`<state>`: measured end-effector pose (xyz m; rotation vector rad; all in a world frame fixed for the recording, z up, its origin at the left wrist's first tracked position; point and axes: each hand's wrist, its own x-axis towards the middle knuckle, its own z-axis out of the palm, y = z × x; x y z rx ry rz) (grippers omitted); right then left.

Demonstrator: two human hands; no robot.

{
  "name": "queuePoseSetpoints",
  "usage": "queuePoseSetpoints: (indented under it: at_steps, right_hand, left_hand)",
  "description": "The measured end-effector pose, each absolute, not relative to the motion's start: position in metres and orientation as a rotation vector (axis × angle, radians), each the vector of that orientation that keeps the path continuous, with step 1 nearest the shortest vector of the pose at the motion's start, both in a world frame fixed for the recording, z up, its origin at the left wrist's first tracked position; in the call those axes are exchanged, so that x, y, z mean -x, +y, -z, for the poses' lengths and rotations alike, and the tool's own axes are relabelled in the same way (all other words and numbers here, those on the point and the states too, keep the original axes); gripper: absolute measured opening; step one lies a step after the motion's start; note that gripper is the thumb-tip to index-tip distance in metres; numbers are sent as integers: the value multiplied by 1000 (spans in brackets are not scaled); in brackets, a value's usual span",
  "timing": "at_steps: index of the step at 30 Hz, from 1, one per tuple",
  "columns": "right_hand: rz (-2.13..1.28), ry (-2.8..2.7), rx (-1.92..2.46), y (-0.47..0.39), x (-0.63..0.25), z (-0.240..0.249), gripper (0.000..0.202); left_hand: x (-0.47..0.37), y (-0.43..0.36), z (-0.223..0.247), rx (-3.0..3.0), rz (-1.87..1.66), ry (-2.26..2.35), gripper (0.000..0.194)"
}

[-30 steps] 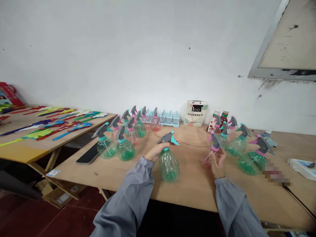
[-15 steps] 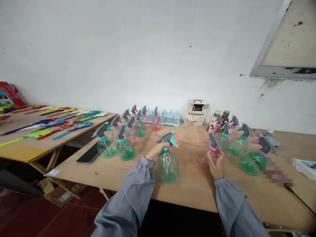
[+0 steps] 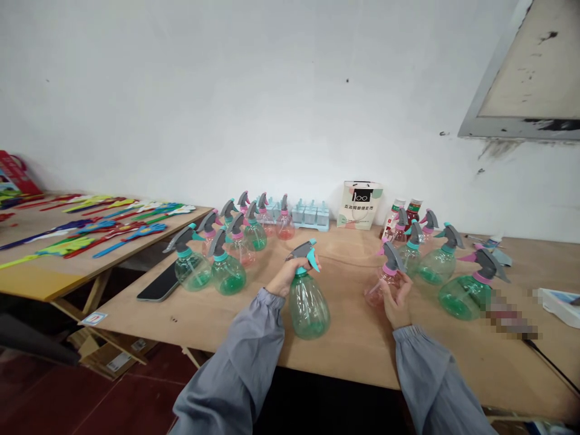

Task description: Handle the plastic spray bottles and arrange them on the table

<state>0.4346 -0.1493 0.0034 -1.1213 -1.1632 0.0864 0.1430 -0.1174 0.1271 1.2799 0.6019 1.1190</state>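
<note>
My left hand (image 3: 290, 272) is closed round the neck of a green spray bottle (image 3: 310, 308) with a grey head and turquoise trigger. That bottle tilts slightly near the front of the table. Farther right, my right hand (image 3: 397, 297) grips a pink spray bottle (image 3: 375, 286) with a grey head and pink collar; its fingers lie along the bottle's right side. Beside it stand more bottles, among them a green spray bottle with a pink collar (image 3: 463, 296) and one with a turquoise collar (image 3: 437, 264). Several other green and pink spray bottles (image 3: 229, 275) form a group at left.
A black phone (image 3: 159, 284) lies at the table's left edge. Against the wall are a light blue popsicle mold (image 3: 310, 216), a paper bag (image 3: 359, 205) and two red-labelled bottles (image 3: 413, 212). Colourful hand-shaped items (image 3: 131, 232) cover a second table (image 3: 31, 281) at left.
The bottom of the green bottle in my left hand has swung slightly to the right, so it tilts more. My right hand and its pink bottle stay nearly still. The view shifts slightly.
</note>
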Motion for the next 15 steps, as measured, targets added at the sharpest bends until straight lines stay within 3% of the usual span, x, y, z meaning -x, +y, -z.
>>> queuePoseSetpoints:
  at_steps: [3, 9, 15]
  right_hand:
    - [-95, -1157, 1120, -150, -435, -2, 59]
    - [-91, -1162, 1151, -151, -432, -5, 61]
    - [-85, -1152, 1162, -151, -434, -4, 60]
  left_hand:
    - [-141, -115, -125, -1270, -1136, 611, 14]
    - [-140, -119, -128, -1333, -1124, 614, 27]
    - [-145, -118, -126, -1252, -1290, 628, 14]
